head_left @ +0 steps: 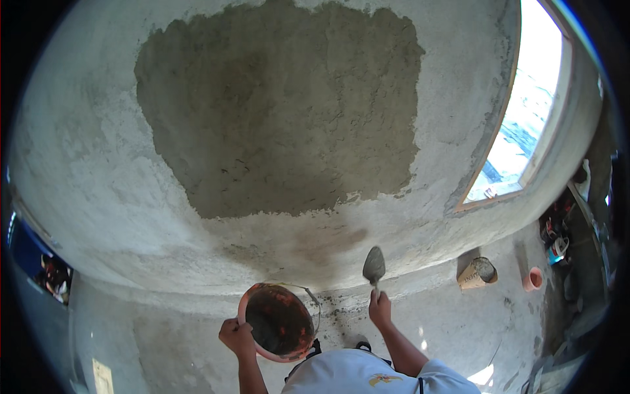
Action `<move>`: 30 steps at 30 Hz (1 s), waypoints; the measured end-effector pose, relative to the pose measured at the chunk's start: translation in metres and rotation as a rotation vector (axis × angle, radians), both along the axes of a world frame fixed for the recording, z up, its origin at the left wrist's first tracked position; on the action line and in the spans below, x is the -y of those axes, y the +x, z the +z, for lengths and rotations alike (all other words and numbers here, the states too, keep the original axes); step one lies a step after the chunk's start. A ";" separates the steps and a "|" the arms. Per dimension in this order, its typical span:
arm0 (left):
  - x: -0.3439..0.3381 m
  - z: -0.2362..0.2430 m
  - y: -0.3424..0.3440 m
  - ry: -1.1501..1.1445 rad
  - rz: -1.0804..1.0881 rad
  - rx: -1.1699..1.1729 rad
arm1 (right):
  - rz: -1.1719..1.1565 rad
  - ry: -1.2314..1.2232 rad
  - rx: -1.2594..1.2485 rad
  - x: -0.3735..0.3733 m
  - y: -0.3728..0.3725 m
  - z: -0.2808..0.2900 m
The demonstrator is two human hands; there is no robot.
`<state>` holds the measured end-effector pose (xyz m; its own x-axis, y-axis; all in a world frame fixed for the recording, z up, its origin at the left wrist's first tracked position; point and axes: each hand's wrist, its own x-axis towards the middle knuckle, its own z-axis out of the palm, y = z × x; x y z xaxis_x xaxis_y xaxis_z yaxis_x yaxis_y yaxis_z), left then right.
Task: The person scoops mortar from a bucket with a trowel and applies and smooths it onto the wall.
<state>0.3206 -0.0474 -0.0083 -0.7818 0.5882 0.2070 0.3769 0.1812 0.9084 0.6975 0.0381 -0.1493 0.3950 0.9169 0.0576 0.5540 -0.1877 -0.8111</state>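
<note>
My left hand [237, 337] grips the rim of an orange bucket [245, 308], which tilts so its mouth faces up toward me. Grey mortar smears coat the inside of the bucket, and its wire handle hangs at the right side. In my right hand [379, 308] is a trowel [374, 265], held by its handle with the grey blade pointing at the wall. A large dark patch of wet plaster [282, 111] covers the middle of the pale wall [177, 226] in front of me. The blade is below the patch and apart from it.
A window opening [518, 144] with a wooden frame is at the right. On the floor [420, 315] near the wall's foot stand an open paper bag [479, 274] of grey material and a small orange pail [533, 280]. Assorted items crowd the far right; dark crumbs lie by the bucket.
</note>
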 end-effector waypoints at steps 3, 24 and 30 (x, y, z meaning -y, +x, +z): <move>-0.006 0.014 0.025 0.001 0.005 0.050 | 0.164 -0.036 -0.018 0.008 -0.005 0.020; 0.008 0.004 0.044 0.079 0.038 0.103 | 0.444 0.418 0.957 -0.178 -0.004 0.351; 0.002 0.007 0.031 0.113 0.062 0.111 | 0.585 0.483 1.004 -0.177 -0.021 0.272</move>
<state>0.3521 -0.0493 -0.0018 -0.8378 0.5156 0.1797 0.2645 0.0952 0.9597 0.6765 0.2151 0.1228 -0.4751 0.7412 0.4743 0.8652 0.4916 0.0984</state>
